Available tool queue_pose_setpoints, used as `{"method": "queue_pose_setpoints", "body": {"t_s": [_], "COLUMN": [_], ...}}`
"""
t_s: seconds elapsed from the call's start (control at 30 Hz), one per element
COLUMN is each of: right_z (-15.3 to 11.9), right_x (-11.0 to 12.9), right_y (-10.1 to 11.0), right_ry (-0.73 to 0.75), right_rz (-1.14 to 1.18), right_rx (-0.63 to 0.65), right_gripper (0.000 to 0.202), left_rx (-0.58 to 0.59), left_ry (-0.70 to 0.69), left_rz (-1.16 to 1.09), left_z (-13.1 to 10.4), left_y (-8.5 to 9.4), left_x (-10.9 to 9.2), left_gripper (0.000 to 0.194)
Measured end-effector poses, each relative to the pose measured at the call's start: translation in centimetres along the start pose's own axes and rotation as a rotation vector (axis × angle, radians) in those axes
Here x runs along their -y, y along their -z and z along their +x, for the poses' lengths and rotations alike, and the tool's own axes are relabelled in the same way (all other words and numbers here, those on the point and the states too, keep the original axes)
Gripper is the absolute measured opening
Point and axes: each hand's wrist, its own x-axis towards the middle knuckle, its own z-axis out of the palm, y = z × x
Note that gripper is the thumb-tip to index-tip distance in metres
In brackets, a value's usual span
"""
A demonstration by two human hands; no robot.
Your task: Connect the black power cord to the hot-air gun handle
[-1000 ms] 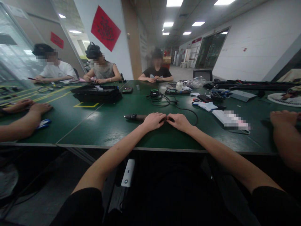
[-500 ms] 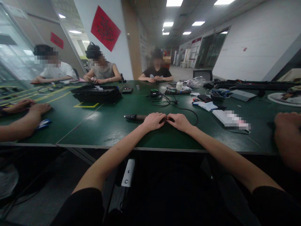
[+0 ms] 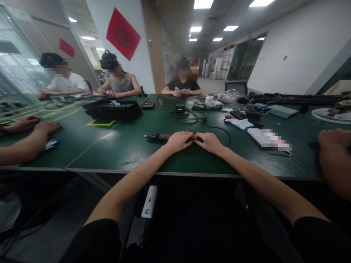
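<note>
A brown and black cylindrical tool lies along the green table, its narrow metallic tip toward the left. My left hand is curled over its right-hand part, which is hidden under the palm and fingers. Close beside it, my right hand is closed in a pinch, fingertips meeting those of my left hand. Something small and dark shows between the fingertips, too small to name. A black cable loops from a coil and passes out of sight behind my right hand.
A black tray stands at the left, a co-worker's hands nearer. Behind my hands lie a coiled cable and circuit boards. White-and-blue packets lie rightward. Another person's hand rests at the right edge. Several people sit around the table.
My hands and the cylindrical tool look almost unmoved. At the far left, a seated person's head has turned slightly. The hand at the right edge has shifted a little.
</note>
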Motion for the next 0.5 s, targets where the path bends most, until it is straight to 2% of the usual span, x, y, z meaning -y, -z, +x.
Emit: {"method": "queue_pose_setpoints", "body": {"t_s": [0.13,0.5], "right_z": [-0.01,-0.01], "right_x": [0.04,-0.03], "right_y": [0.03,0.03], "right_ry": [0.005,0.015], "right_rz": [0.013,0.016], "right_rx": [-0.005,-0.003], "right_gripper": [0.01,0.009], "left_rx": [0.003,-0.003], "left_ry": [-0.028,0.001], "left_rz": [-0.004,0.004], "left_z": [0.01,0.08], "left_y": [0.06,-0.09], "left_x": [-0.06,-0.02], "left_gripper": [0.024,0.023]}}
